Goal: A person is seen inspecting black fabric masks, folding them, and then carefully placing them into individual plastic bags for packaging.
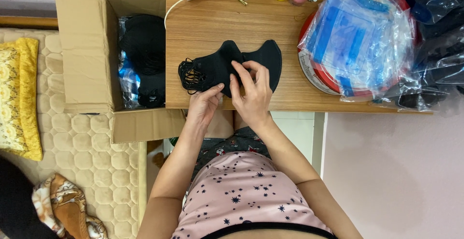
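Note:
A black fabric face mask (227, 65) with looped ear straps at its left end lies on the wooden table (208, 24), near the front edge. My left hand (204, 105) pinches the mask's lower edge with thumb and fingers. My right hand (251, 91) rests on the mask's middle, fingers curled over the fabric and gripping it. Both hands touch the same mask.
An open cardboard box (87, 50) with more black masks in plastic stands left of the table. A stack of clear bags with blue strips (357, 38) lies on a red-rimmed round tray at right. Small bottles and a pink pouch sit at the table's far edge. A quilted bed is at left.

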